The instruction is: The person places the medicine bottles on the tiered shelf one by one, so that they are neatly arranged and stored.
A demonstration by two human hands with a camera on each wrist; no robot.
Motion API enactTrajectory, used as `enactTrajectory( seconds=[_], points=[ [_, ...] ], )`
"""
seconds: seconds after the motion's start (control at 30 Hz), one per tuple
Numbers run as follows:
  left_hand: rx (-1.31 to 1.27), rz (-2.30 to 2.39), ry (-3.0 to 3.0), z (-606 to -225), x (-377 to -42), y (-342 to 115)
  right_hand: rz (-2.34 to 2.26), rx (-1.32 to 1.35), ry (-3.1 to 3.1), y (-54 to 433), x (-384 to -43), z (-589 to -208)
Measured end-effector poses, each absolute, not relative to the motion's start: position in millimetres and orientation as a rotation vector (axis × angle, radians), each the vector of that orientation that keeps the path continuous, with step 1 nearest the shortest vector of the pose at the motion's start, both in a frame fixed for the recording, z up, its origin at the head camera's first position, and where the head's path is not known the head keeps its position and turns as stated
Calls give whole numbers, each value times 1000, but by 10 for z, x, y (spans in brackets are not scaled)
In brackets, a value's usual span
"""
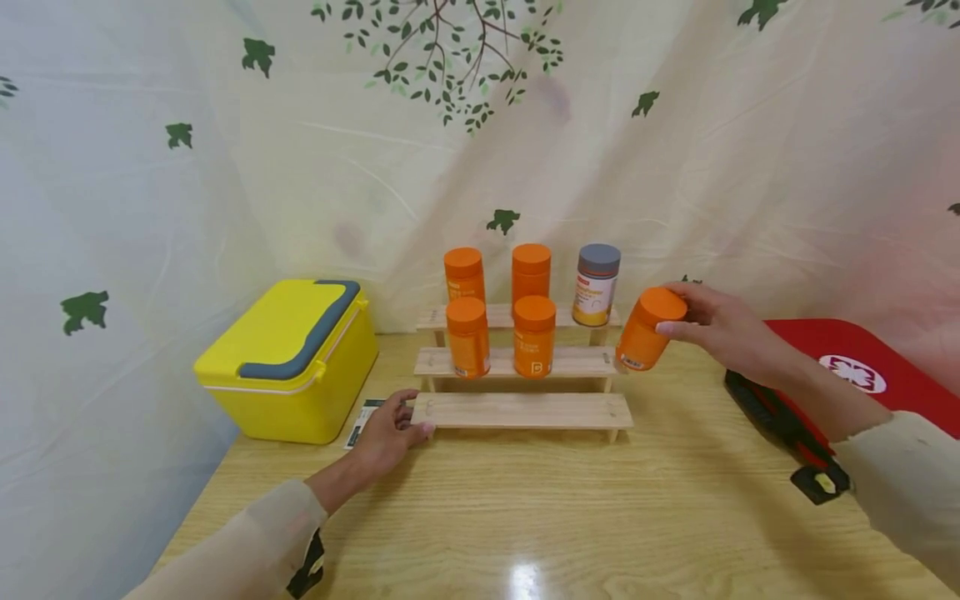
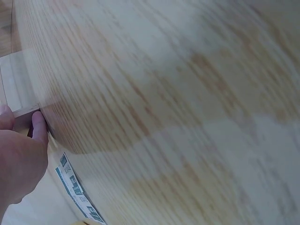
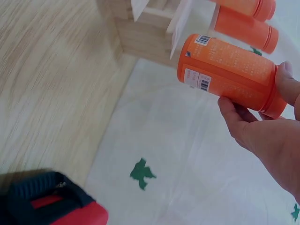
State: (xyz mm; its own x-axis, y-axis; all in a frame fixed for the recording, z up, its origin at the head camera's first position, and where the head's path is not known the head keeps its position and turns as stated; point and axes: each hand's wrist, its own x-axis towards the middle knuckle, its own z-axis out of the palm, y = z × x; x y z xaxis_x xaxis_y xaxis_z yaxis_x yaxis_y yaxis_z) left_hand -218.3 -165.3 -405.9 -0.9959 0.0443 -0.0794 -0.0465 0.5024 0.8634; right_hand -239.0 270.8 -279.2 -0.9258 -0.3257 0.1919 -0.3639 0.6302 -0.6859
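Note:
My right hand (image 1: 723, 329) grips an orange supplement bottle (image 1: 647, 333) near its lid, tilted, at the right end of the middle step of a three-step wooden rack (image 1: 517, 410). In the right wrist view the bottle (image 3: 225, 70) shows a barcode label, with thumb and fingers around its lid end. My left hand (image 1: 386, 437) pinches the left end of the rack's lowest step. On the top step stand two orange bottles (image 1: 531, 271) and a grey-lidded bottle (image 1: 597, 285). Two more orange bottles (image 1: 535, 337) stand on the middle step.
A yellow cooler box (image 1: 285, 358) with a blue-grey handle stands left of the rack. A red case (image 1: 885, 367) with a black strap lies at the right. A printed card (image 1: 365, 421) lies by my left hand. A leaf-patterned cloth (image 1: 420, 183) hangs behind the table.

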Motion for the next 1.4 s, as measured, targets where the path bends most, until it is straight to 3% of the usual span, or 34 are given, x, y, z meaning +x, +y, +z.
enactTrajectory(
  seconds=[0.53,1.4],
  points=[
    [2,1540,2642,-4086,-2189,-1646,1283,717,-2783,2326,-2514,-2816],
    [3,1523,2656,-4078,-2184,-1628,1324,622,-2815,2197,-2581,-2868]
  ],
)
